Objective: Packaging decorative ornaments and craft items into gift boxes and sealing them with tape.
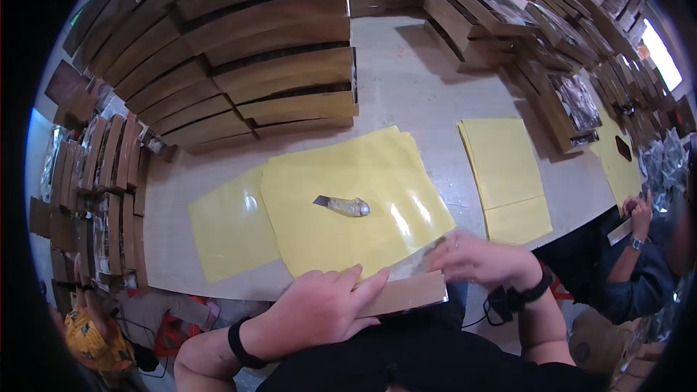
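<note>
My left hand [319, 311] is closed on the left end of a narrow brown cardboard box [408, 295], which lies across the near edge of the table, close to my body. Its thumb lies along the top side. By the box's right end is my right hand [475, 258], smeared by motion, so whether its fingers hold anything cannot be made out. Shiny clear film shows near those fingers. Beyond both hands, a short blade with a tape-wrapped handle [350, 207] lies on a stack of yellow sheets [327, 170].
Tall stacks of brown cardboard trays [283, 22] stand at the back left. More filled trays [552, 101] are at the right. A folded yellow stack [508, 174] and a single yellow sheet [225, 225] flank the middle. Co-workers sit at the right [628, 268] and lower left [98, 334].
</note>
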`<action>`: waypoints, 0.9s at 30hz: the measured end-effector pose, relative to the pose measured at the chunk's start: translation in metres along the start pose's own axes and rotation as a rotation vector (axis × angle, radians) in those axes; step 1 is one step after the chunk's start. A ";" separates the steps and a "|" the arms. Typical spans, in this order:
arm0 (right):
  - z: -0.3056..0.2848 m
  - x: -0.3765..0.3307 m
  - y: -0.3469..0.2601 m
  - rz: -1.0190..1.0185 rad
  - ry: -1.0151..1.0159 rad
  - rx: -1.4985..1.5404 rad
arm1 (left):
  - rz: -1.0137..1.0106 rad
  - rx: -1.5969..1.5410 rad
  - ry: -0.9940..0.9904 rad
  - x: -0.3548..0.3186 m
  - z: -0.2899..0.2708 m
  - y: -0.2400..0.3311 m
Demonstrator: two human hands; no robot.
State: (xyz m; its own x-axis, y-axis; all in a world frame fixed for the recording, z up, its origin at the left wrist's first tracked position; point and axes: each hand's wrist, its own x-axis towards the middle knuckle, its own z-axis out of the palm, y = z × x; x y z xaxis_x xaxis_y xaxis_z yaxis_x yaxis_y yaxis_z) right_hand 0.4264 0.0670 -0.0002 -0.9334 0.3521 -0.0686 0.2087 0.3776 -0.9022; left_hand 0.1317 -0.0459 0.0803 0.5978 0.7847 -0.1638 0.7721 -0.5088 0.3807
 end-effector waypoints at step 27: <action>0.008 0.155 0.045 -0.011 0.621 -0.251 | -0.440 -0.043 0.554 0.054 0.052 -0.131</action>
State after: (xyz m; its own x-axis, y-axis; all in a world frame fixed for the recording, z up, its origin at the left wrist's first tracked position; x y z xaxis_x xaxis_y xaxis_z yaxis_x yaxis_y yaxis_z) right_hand 0.2882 0.1315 -0.0548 -0.6100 0.7465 0.2658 0.3320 0.5454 -0.7696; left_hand 0.0739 0.0444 -0.0255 0.0259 0.9848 0.1717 0.9008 -0.0975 0.4232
